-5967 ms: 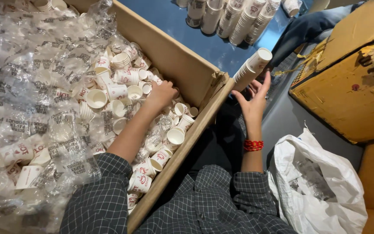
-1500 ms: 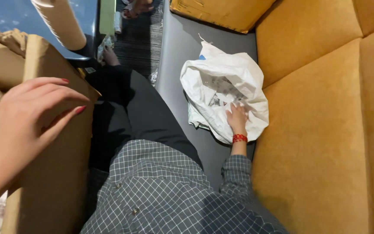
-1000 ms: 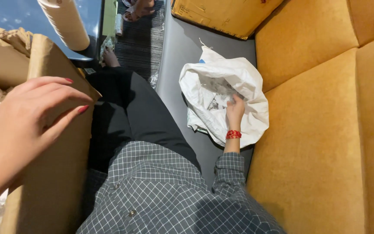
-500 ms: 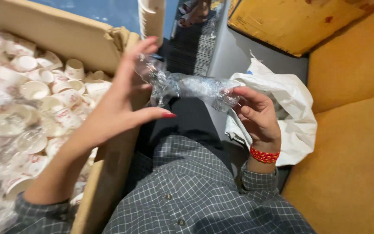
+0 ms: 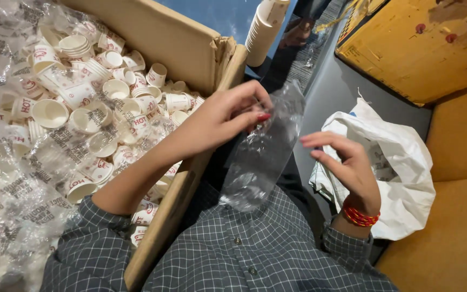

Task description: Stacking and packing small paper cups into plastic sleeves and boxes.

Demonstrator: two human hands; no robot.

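L hand (image 5: pixel 228 116) raised, fingertips pinched together; R hand (image 5: pixel 347 167) open, fingers loosely curled, palm down.

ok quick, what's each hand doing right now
Left hand: closed, pinching the top of the clear plastic sleeve.
Right hand: open, fingers spread beside the sleeve, holding nothing.

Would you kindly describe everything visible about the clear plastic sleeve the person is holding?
The clear plastic sleeve is a thin, crinkled, see-through film, long and empty-looking. It hangs over the person's lap beside the cardboard box's edge. The left hand pinches its top; its lower end rests on the checked shirt. The right hand is close by, apart from it.
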